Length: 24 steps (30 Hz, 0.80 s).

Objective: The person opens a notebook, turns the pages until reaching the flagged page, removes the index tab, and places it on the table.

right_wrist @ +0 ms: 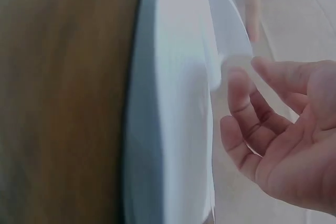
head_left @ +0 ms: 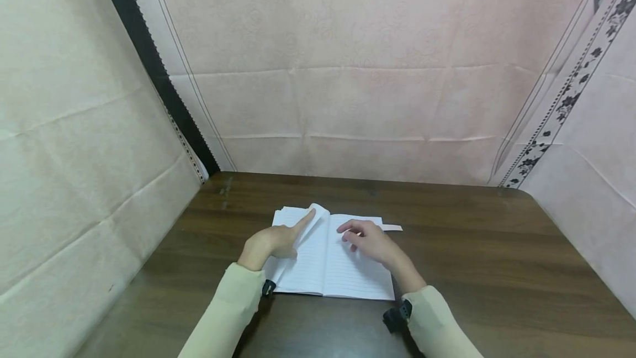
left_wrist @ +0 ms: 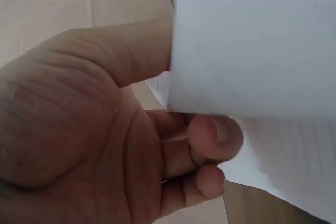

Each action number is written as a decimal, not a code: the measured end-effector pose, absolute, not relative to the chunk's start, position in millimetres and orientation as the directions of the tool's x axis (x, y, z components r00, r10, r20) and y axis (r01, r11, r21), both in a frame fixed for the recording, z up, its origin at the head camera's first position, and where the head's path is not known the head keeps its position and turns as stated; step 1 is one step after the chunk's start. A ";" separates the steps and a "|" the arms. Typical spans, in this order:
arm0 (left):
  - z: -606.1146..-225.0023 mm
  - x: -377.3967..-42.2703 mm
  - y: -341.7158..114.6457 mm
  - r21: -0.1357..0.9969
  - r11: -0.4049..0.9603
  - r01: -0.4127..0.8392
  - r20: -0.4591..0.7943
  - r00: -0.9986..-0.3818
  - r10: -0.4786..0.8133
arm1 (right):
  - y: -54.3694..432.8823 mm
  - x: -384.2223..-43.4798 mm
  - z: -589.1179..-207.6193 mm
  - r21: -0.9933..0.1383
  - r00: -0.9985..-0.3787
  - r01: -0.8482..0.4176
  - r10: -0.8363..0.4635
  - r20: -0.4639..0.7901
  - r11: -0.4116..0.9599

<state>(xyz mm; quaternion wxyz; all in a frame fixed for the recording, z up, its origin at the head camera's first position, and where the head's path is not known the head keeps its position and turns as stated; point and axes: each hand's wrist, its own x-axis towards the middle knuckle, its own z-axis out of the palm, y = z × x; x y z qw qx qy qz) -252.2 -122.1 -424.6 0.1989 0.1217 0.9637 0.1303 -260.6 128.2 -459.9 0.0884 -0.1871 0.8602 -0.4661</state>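
An open lined notebook point(head_left: 348, 280) lies on the brown table. My left hand point(head_left: 278, 243) is at its left side, holding a raised page point(head_left: 307, 232) at the outer edge. One finger stretches along the page's upper face in the head view. In the left wrist view the page point(left_wrist: 252, 45) hides that hand's upper digit tip, and the other fingers curl below its edge. My right hand point(head_left: 365, 239) hovers over the right-hand page with loosely bent fingers. In the right wrist view nothing lies between my right thumb and fingers point(right_wrist: 239, 90).
A white strip point(head_left: 392, 227) sticks out from the notebook's right edge. The brown wooden table point(head_left: 472, 258) extends around the notebook. Pale cloth point(head_left: 348, 98) hangs behind the table and at both sides. A dark band is worn on each wrist.
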 end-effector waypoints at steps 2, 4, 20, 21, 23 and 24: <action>-425.5 -252.6 -121.5 0.287 0.944 0.164 -0.368 -0.891 0.267 | 135.6 -263.9 -460.3 -0.830 -0.934 -0.220 -0.357 0.026 0.513; -426.1 -253.0 -121.7 0.272 0.949 0.157 -0.373 -0.892 0.254 | 143.1 -267.3 -460.7 -0.814 -0.948 -0.208 -0.315 0.031 0.543; -424.3 -246.8 -127.1 0.256 0.967 0.022 -0.464 -0.874 0.143 | 197.3 -285.6 -473.9 -0.754 -0.980 -0.020 -0.160 -0.114 0.656; -423.5 -246.7 -127.4 0.251 0.968 0.025 -0.460 -0.876 0.142 | 198.9 -285.9 -473.9 -0.761 -0.981 -0.007 -0.153 -0.121 0.649; -422.3 -246.6 -128.5 0.241 0.970 0.033 -0.459 -0.877 0.144 | 200.1 -286.3 -474.5 -0.767 -0.982 0.000 -0.144 -0.120 0.642; -421.9 -246.4 -128.8 0.237 0.971 0.039 -0.460 -0.876 0.147 | 200.4 -286.6 -474.7 -0.769 -0.983 -0.001 -0.140 -0.115 0.639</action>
